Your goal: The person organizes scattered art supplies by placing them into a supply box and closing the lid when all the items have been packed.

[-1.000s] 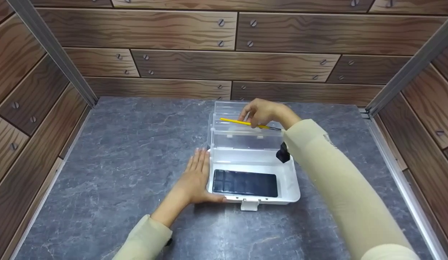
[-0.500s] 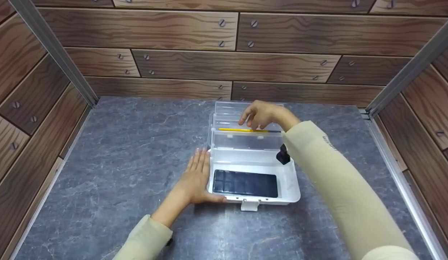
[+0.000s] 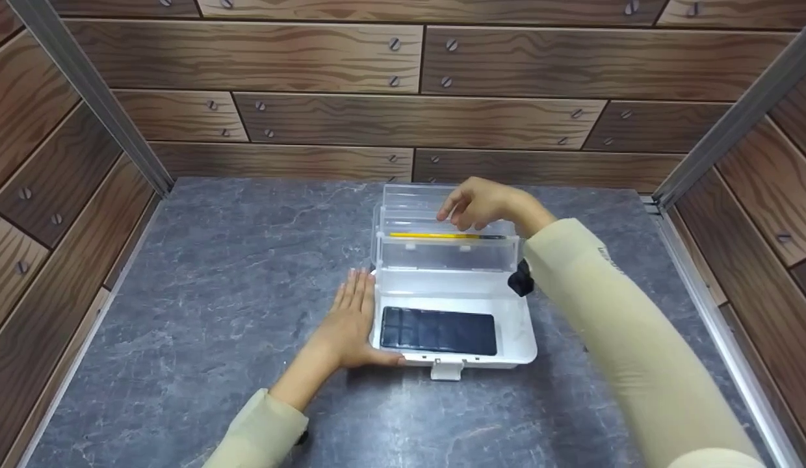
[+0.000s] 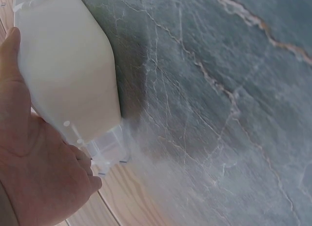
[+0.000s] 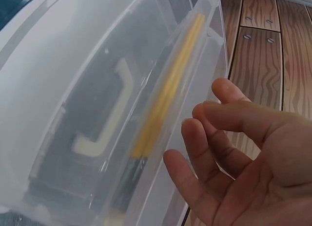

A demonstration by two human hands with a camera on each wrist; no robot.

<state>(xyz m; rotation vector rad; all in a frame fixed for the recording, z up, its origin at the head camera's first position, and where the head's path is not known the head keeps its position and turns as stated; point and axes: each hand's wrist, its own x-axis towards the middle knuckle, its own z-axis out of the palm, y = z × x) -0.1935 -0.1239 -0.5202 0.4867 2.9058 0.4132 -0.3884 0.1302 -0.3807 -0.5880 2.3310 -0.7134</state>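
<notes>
A white plastic box (image 3: 521,341) stands with its clear lid and trays (image 3: 448,255) raised at the back. My left hand (image 3: 350,328) lies straight-fingered along the box's left side, thumb on the front rim; the left wrist view shows the palm beside the white wall (image 4: 68,65). In a narrow clear tray rests a yellow-handled paintbrush (image 3: 426,235), its dark end to the right; the right wrist view shows the yellow handle (image 5: 170,84) through the plastic. Just above it hovers my right hand (image 3: 484,203), fingers loosely bent and holding nothing.
A black smartphone (image 3: 438,331) lies flat in the box's bottom. The front latch (image 3: 446,371) hangs down. Grey marbled tabletop (image 3: 247,273) surrounds the box, with wood-patterned walls (image 3: 312,117) behind and at both sides.
The paintbrush was pinched in my right hand, then came to lie in the clear tray. My right hand has let go and drawn slightly up and right. The left hand stays put.
</notes>
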